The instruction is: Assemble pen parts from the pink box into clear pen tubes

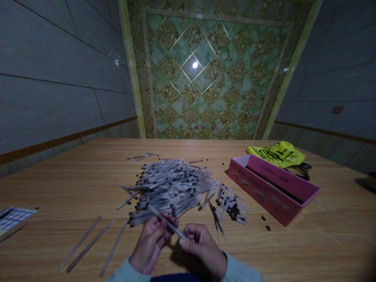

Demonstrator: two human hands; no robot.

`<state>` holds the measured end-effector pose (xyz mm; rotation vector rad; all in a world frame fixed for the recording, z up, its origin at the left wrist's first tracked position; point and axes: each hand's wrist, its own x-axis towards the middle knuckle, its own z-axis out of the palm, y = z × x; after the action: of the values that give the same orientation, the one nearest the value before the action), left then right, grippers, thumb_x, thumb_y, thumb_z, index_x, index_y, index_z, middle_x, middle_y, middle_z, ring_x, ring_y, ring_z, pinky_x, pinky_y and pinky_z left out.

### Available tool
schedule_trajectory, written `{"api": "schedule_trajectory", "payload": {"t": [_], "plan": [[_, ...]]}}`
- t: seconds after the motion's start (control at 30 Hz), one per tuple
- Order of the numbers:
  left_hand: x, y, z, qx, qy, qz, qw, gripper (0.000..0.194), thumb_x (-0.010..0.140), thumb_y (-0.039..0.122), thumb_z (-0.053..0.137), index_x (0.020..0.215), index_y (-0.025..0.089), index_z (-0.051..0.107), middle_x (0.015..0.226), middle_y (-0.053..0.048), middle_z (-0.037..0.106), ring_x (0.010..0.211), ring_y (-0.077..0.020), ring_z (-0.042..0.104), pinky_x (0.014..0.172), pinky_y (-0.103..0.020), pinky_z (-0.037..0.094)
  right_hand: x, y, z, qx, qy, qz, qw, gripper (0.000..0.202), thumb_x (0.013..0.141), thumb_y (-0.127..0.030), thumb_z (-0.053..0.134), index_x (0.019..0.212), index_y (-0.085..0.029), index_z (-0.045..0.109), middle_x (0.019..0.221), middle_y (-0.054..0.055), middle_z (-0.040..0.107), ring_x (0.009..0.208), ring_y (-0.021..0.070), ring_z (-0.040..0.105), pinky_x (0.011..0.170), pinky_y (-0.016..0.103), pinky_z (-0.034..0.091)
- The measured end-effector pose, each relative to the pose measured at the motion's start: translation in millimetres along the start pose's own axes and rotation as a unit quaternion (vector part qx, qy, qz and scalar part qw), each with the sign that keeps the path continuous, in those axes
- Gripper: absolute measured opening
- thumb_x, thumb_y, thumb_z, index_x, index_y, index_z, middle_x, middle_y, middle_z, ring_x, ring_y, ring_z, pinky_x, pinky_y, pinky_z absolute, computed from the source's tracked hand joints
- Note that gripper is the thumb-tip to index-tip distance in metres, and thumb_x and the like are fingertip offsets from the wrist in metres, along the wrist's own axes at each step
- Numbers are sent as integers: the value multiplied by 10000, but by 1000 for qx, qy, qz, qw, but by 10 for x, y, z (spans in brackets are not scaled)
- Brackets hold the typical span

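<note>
Between both hands, low in the head view, a thin greyish pen [166, 221] slants down to the right. My left hand [154, 239] has its fingers and thumb closed round the middle of it. The lower right end is pinched by the thumb and fingers of my right hand [202, 246]. Just beyond the hands lies a large pile of similar pens [173, 184] with dark ends. A smaller heap of black and clear small parts [232, 205] sits to its right. Three thin sticks [91, 246] lie apart on the wooden table [58, 188] at the left.
An open pink box [264, 188] stands at the right, with a yellow bag [279, 154] and dark straps behind it. Two small black pieces [266, 223] lie near the box. A checked sheet [16, 219] is at the far left. A patterned wall [205, 90] rises behind the table.
</note>
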<state>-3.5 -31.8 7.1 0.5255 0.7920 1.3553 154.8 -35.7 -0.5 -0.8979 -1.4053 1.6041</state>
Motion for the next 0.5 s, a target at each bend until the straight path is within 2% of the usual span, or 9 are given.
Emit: {"api": "schedule_trajectory", "payload": {"t": [0.07,0.13,0.2,0.27,0.33,0.4,0.5], "plan": [[-9,18,0,-22,-23,-2,999,266,609,184,776,798,178,589,751,-18,676,771,-151,654,735,-257,506,7,14,-1,128,-93,65,985,554,694,-682,537,686,-128,516,516,-8,515,352,51,388,348,168,223],[-27,33,2,-28,-55,-3,998,254,615,183,772,787,188,585,707,4,647,733,-142,641,717,-256,502,-7,45,3,218,-159,115,956,602,735,-693,481,751,-96,557,546,30,556,350,71,446,320,163,242],[-50,43,3,-30,-92,0,995,250,607,198,777,760,195,580,653,22,609,682,-134,622,683,-248,495,-25,92,7,273,-200,133,932,531,708,-613,601,766,-86,572,547,14,537,386,73,473,332,148,255],[-70,46,2,-21,-108,-2,994,246,604,216,779,748,193,583,621,29,585,627,-120,598,644,-239,485,-32,137,6,291,-224,133,920,454,638,-516,723,695,-93,569,513,-20,488,397,59,456,352,140,254],[-82,43,4,2,-89,-11,996,245,606,225,779,764,184,596,620,25,586,591,-108,584,621,-234,479,-24,161,-3,273,-231,138,924,439,606,-493,751,612,-102,552,473,-36,454,368,43,409,352,147,233],[-86,33,15,31,-57,-15,998,247,610,225,776,785,169,611,634,15,601,592,-109,592,628,-239,481,-11,149,-19,210,-212,140,944,434,637,-513,709,597,-106,561,451,-37,457,325,35,348,342,165,194],[-78,8,48,63,-22,-8,998,249,602,230,778,775,154,616,648,-3,629,638,-140,625,655,-261,493,-17,76,-35,-6,-127,89,988,391,728,-485,609,589,-122,568,451,-31,471,332,45,331,377,190,179]]}}
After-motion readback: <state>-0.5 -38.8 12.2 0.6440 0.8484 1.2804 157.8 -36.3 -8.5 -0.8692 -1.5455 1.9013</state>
